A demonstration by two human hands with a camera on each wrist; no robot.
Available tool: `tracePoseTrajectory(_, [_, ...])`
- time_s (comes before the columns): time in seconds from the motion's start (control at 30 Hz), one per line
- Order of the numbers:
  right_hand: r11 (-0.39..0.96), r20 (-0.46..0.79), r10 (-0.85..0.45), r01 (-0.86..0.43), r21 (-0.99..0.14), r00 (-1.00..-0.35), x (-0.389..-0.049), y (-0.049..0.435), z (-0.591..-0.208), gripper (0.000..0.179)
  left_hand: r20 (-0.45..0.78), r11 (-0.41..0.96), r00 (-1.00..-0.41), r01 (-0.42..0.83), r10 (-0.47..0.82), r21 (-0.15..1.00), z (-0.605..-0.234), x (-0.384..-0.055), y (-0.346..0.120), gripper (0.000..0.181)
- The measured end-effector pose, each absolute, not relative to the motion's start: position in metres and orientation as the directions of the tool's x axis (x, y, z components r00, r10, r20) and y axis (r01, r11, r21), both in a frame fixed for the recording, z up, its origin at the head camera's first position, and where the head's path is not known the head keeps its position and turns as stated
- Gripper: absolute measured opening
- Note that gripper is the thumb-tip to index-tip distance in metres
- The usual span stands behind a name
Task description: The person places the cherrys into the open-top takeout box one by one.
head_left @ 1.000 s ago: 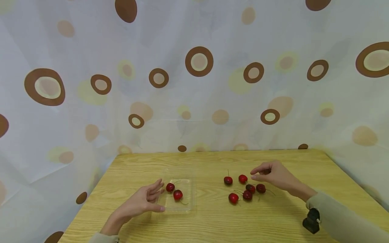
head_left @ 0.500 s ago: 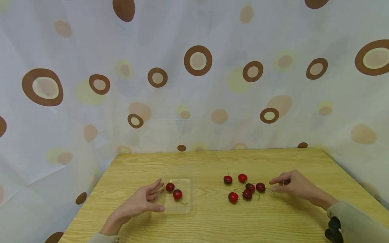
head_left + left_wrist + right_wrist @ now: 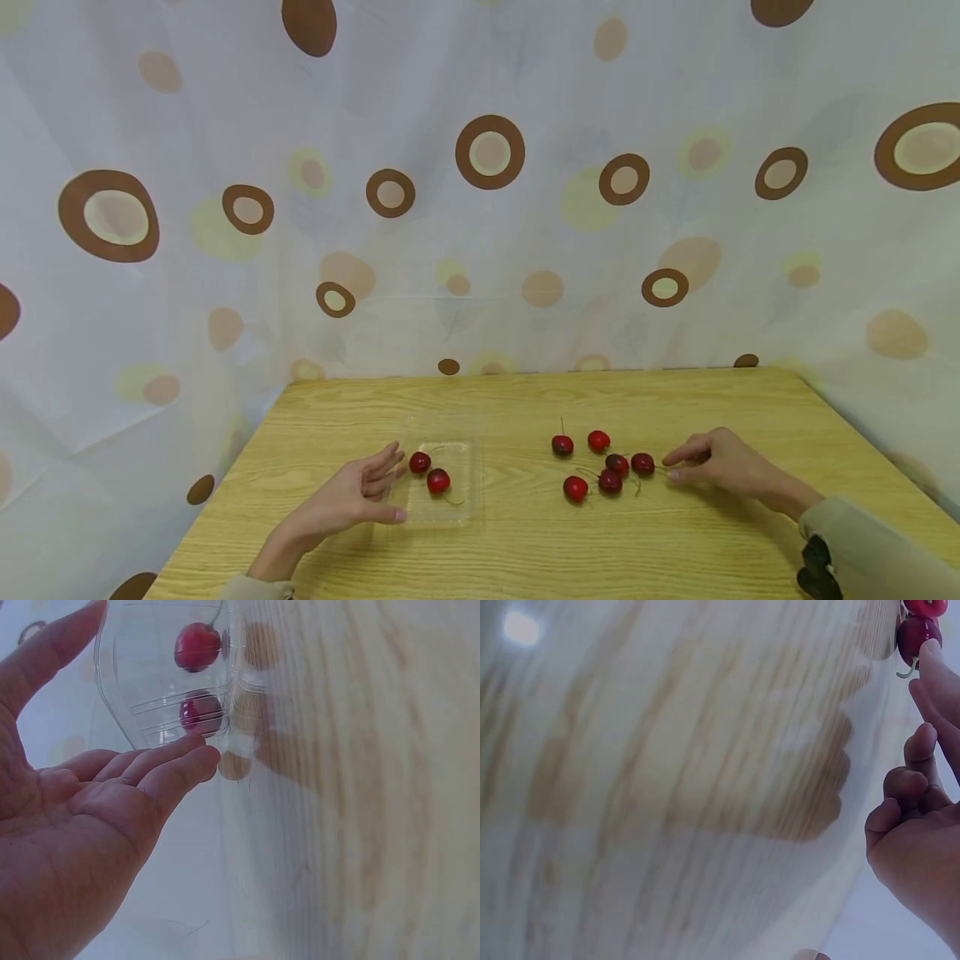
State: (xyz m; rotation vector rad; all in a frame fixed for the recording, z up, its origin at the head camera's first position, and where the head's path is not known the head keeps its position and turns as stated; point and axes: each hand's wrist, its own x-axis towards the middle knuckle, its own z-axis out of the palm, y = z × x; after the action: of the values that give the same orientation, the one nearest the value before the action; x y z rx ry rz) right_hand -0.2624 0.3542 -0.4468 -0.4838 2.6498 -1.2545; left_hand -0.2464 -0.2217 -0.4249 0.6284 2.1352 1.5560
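Note:
At the right, my right hand has its index finger and thumb slightly apart at the stem of the rightmost dark cherry. The right wrist view shows those two digits extended beside a dark cherry, the other fingers curled in. Several more cherries lie in a loose group with it, such as a red cherry in front. A clear plastic box on the left contains a cherry and a second cherry. My left hand, fingers and thumb spread, is at the box's left side.
Everything sits on a wood-grain table. A pale curtain with brown rings hangs behind it and along both sides. One cherry at the back of the group has its stem standing up.
My right hand has moved right and toward me, from above the back of the cherry group to the rightmost cherry's stem. My left hand, the box and the cherries have stayed put.

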Motion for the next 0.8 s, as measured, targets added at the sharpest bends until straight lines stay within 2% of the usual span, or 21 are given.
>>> tracePoseTrajectory(0.3, [0.599, -0.018, -0.352, -0.210, -0.773, -0.936, -0.2648, 0.3528, -0.4479, 0.030, -0.076, 0.274, -0.811, 0.107, 0.580, 0.956, -0.4241, -0.2466, -0.2216, 0.101])
tracePoseTrajectory(0.8, [0.601, 0.029, -0.361, -0.256, -0.757, -0.932, -0.2635, 0.3484, -0.4499, 0.016, -0.084, 0.269, -0.806, 0.096, 0.586, 0.958, -0.4268, -0.2472, -0.2226, 0.101])
